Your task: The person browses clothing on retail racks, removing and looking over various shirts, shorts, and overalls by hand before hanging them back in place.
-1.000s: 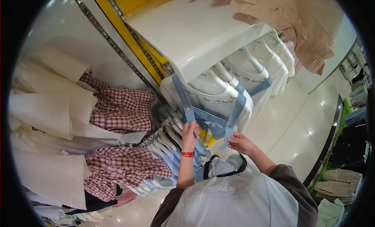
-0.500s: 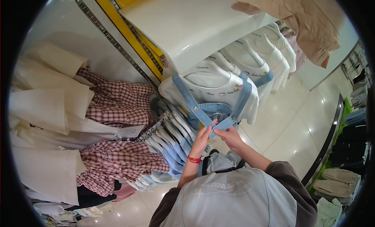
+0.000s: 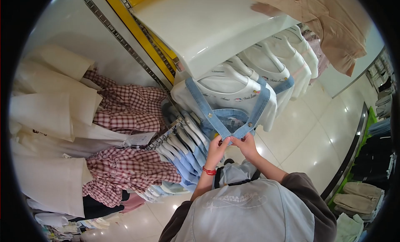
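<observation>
Light-blue denim straps [image 3: 208,113] run down from the shoulders of a white printed shirt [image 3: 223,90] on a white hanger. Their lower ends meet in a V between my hands. My left hand [image 3: 216,151], with a red bracelet at the wrist, pinches one strap end. Close beside it, my right hand [image 3: 246,145] grips the other end between thumb and fingers. Metal buttons show on the straps. Behind them hangs the denim garment's body [image 3: 228,117], partly covered by the straps. Fingertips beneath the denim are hidden.
A glossy white shelf [image 3: 200,29] juts out above the hanging shirts. Red checked dresses [image 3: 131,167] and cream garments [image 3: 46,112] hang at left, beside a row of hangered blue clothes [image 3: 187,158]. Folded clothes [image 3: 358,196] lie on the right.
Both hands have drawn slightly closer together and a little lower, with the strap ends now meeting between them. The view has shifted slightly.
</observation>
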`<state>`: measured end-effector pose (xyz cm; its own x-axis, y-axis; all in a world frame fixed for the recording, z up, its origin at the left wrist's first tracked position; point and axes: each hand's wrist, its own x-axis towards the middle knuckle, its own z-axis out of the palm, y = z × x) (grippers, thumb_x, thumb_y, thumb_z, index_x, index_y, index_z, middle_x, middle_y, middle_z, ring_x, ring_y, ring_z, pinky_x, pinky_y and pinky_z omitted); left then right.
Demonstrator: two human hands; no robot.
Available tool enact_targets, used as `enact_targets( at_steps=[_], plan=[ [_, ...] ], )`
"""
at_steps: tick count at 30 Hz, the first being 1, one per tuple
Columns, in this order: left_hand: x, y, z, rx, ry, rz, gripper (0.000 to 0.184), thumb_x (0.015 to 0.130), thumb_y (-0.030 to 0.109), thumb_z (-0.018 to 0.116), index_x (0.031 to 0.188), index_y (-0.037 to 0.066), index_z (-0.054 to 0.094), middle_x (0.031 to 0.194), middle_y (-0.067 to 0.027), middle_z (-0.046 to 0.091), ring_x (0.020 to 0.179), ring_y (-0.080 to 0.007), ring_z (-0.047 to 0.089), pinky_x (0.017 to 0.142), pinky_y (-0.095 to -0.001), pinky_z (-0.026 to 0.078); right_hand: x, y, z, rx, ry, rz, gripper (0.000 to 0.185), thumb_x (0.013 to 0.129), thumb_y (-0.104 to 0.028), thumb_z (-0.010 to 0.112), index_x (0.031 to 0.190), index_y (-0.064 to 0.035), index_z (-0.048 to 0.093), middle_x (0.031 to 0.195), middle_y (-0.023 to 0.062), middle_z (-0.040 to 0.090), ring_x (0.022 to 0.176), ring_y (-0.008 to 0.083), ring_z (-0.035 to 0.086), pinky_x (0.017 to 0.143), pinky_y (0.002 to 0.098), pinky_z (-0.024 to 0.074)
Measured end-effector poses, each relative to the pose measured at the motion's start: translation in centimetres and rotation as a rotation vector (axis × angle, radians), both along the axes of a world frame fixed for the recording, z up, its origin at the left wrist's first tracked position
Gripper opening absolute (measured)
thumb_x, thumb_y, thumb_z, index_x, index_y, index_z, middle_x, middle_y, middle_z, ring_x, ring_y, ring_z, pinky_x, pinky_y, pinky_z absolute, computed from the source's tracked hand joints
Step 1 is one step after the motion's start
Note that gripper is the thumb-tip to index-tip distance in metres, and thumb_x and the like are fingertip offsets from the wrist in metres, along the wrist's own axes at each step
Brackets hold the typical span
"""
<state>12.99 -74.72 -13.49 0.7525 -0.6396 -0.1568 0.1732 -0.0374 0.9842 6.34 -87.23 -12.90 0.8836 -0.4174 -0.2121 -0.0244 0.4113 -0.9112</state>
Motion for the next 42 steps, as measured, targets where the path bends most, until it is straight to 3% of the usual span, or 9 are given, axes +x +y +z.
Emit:
enact_targets(
  at_steps=[5, 8, 18, 21, 27, 31, 37, 40, 42],
  plan=[
    [0.4, 0.3, -1.0, -0.048, 0.08, 0.074, 0.015, 0.087, 0.018, 0.055, 0.09, 0.004, 0.058, 0.081, 0.003, 0.057, 0.069, -0.0027, 0.047, 0.064, -0.0206, 0.042, -0.3, -0.3, -0.6, -0.068, 0.011, 0.014, 0.019, 0.077, -0.004, 0.065, 0.091, -0.0003, 0.053, 0.086, 0.0062, 0.061, 0.075, 0.0126, 0.06, 0.066, 0.0249, 0.0504],
    [1.1, 0.6, -1.4, -0.275, 0.358, 0.328, 0.014, 0.088, 0.02, 0.054, 0.087, 0.007, 0.057, 0.078, 0.0031, 0.053, 0.068, -0.0027, 0.046, 0.063, -0.0228, 0.043, -1.1, -1.3, -2.2, -0.108, 0.026, -0.004, 0.02, 0.076, -0.004, 0.066, 0.092, -0.0016, 0.053, 0.086, 0.0055, 0.061, 0.074, 0.0118, 0.06, 0.065, 0.0234, 0.0495],
    [4.2, 4.5, -5.5, 0.135, -0.123, 0.47, 0.024, 0.088, 0.022, 0.054, 0.075, 0.001, 0.052, 0.06, -0.001, 0.05, 0.051, -0.0073, 0.051, 0.05, -0.0216, 0.043, -5.0, -6.6, -7.7, -0.559, 0.248, -0.172, 0.022, 0.071, -0.004, 0.069, 0.081, -0.0042, 0.048, 0.069, -0.0004, 0.053, 0.058, 0.0059, 0.049, 0.054, 0.0206, 0.0412],
    [4.1, 5.0, -5.7, 0.203, -0.176, 0.479, 0.023, 0.087, 0.021, 0.054, 0.076, 0.0, 0.052, 0.059, -0.0025, 0.052, 0.051, -0.008, 0.053, 0.049, -0.0222, 0.043, -4.9, -6.9, -7.3, -0.569, 0.38, -0.059, 0.025, 0.072, -0.006, 0.068, 0.086, -0.005, 0.048, 0.08, 0.0028, 0.056, 0.069, 0.0093, 0.054, 0.062, 0.0235, 0.0443],
    [4.1, 5.3, -6.0, 0.218, -0.181, 0.432, 0.023, 0.086, 0.02, 0.055, 0.076, 0.0, 0.052, 0.057, -0.0028, 0.051, 0.051, -0.0086, 0.055, 0.049, -0.023, 0.044, -1.6, -5.4, -2.4, -0.658, -0.051, -0.189, 0.05, 0.074, -0.009, 0.067, 0.116, -0.0036, 0.041, 0.11, 0.0092, 0.049, 0.1, 0.018, 0.05, 0.083, 0.0306, 0.0425],
    [3.9, 5.1, -5.8, 0.254, -0.198, 0.444, 0.024, 0.086, 0.02, 0.055, 0.074, -0.001, 0.051, 0.057, -0.0026, 0.051, 0.051, -0.0089, 0.055, 0.049, -0.0228, 0.043, 1.0, -6.4, -0.3, -0.586, -0.107, -0.195, 0.052, 0.075, -0.011, 0.067, 0.119, -0.0026, 0.04, 0.11, 0.0097, 0.049, 0.095, 0.0159, 0.05, 0.078, 0.0296, 0.0442],
    [2.6, 4.1, -4.0, 0.283, -0.293, 0.528, 0.016, 0.084, 0.013, 0.057, 0.088, 0.0, 0.049, 0.073, -0.0058, 0.054, 0.064, -0.0127, 0.056, 0.06, -0.0249, 0.045, 2.3, -8.4, -1.1, -0.51, 0.039, -0.109, 0.032, 0.08, -0.013, 0.062, 0.107, -0.0012, 0.049, 0.099, 0.0066, 0.052, 0.079, 0.0132, 0.052, 0.072, 0.0265, 0.044],
    [2.0, 2.1, -3.6, 0.147, -0.595, 0.68, 0.024, 0.08, 0.008, 0.06, 0.097, 0.0, 0.046, 0.089, -0.0101, 0.054, 0.08, -0.0161, 0.055, 0.072, -0.0274, 0.045, 1.7, -8.8, -1.4, -0.563, 0.01, 0.048, 0.02, 0.083, -0.014, 0.059, 0.098, -0.0009, 0.054, 0.093, 0.0046, 0.054, 0.078, 0.0122, 0.053, 0.071, 0.0255, 0.0433],
    [1.1, 0.4, -1.8, 0.084, -0.524, 0.503, 0.026, 0.078, 0.006, 0.062, 0.098, 0.0, 0.046, 0.096, -0.0125, 0.052, 0.089, -0.0177, 0.053, 0.077, -0.0285, 0.044, 0.9, -8.2, -0.9, -0.459, -0.051, 0.118, 0.015, 0.085, -0.014, 0.057, 0.094, -0.0014, 0.056, 0.09, 0.003, 0.055, 0.079, 0.011, 0.053, 0.071, 0.0249, 0.0429]
  ],
)
